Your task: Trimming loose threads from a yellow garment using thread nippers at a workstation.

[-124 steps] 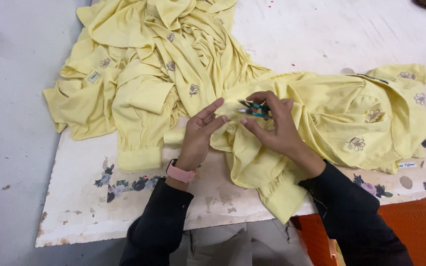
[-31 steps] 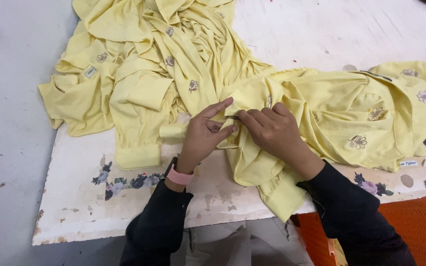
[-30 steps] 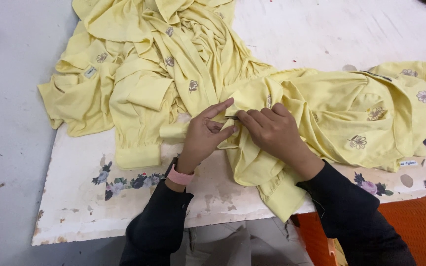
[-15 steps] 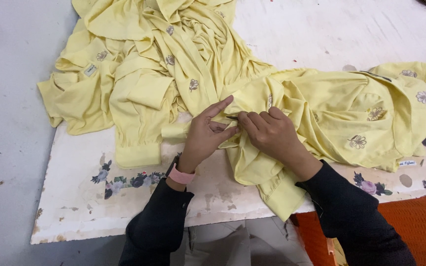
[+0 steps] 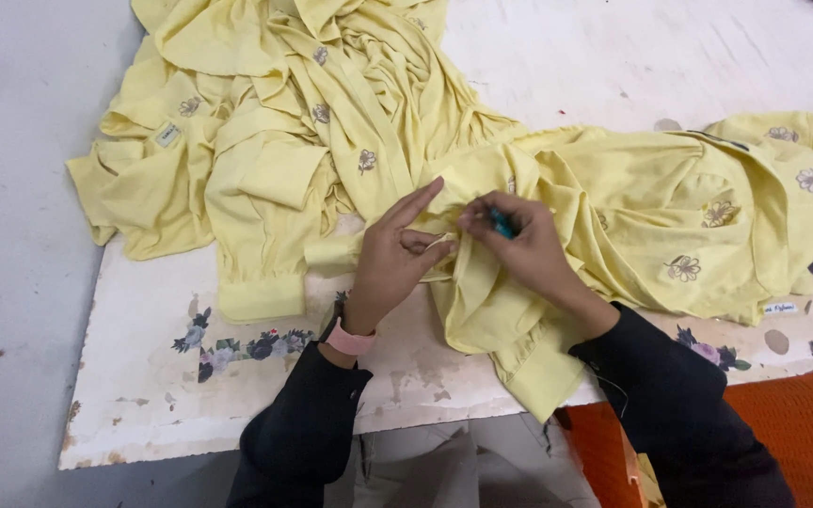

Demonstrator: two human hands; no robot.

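A pale yellow garment with small embroidered flowers lies crumpled across the white table. My left hand, with a pink band on its wrist, pinches a fold of this cloth between thumb and fingers, the index finger stretched out. My right hand is right beside it, fingers closed on a small blue-handled tool whose tip is hidden against the cloth. Both hands meet at the same fold.
A heap of more yellow garments covers the table's far left. The tabletop is worn, with flower prints along its near edge. An orange crate stands at the lower right, and grey floor lies to the left.
A second ago my right hand lay flat over the fold with the tool hidden. Now its fingers have lifted a little and the blue handle shows. My left hand has stayed on the cloth.
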